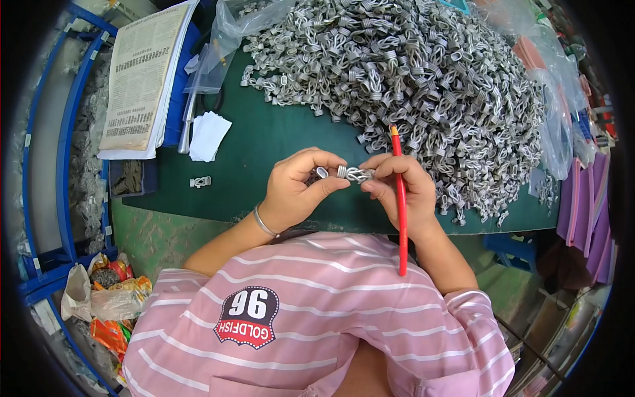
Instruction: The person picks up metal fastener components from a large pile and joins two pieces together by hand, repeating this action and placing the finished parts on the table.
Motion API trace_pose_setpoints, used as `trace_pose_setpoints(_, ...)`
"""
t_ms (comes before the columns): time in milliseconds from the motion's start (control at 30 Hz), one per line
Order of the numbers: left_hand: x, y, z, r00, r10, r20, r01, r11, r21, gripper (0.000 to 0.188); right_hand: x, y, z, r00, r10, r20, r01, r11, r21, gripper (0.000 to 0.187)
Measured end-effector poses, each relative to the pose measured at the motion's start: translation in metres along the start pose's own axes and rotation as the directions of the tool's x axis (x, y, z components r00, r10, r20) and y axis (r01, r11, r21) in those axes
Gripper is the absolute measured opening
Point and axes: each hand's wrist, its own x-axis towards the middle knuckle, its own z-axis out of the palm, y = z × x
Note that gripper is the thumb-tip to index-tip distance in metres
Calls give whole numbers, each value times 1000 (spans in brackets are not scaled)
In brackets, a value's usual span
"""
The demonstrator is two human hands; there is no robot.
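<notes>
In front of my chest, my left hand (291,185) and my right hand (415,192) pinch a small silver-grey metal fitting (357,175) between them. The fitting has a ribbed collar at its left end and twisted loops toward the right. A second fitting (321,173) with an oval opening sits within my left fingers, partly hidden. Across my right hand leans a red pencil (401,218), its orange-yellow tip pointing away from me. A single fitting (200,182) lies apart on the green table (278,129), left of my left hand.
A large heap of similar fittings (410,73) covers the table's far and right part. Clear plastic bags (559,126) edge it. At the left are white paper slips (210,136), a newspaper stack (142,79) and a blue rack (69,145). A blue stool (512,251) stands below right.
</notes>
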Motion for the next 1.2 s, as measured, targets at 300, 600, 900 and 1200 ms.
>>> trace_pose_setpoints(300, 5, 19, 10, 961, 277, 25, -278, 955, 105, 22, -5, 33, 10, 996, 81, -42, -37, 784, 620, 21)
trace_pose_setpoints(600, -3, 6, 14, 995, -76, -71, 51, 951, -305, 17, 0, 11, 6, 952, -259, -164, 290, 935, 205, 46)
trace_pose_setpoints(900, 12, 7, 18, 762, -520, 386, 599, 338, -726, 37, 5, 2, 5, 943, -327, -62, 327, 945, -11, 35)
trace_pose_setpoints(1200, 96, 38, 9, 831, 516, -206, -346, 771, 535, 25, 1, -4, -8, 924, -156, -350, 184, 982, 48, 17)
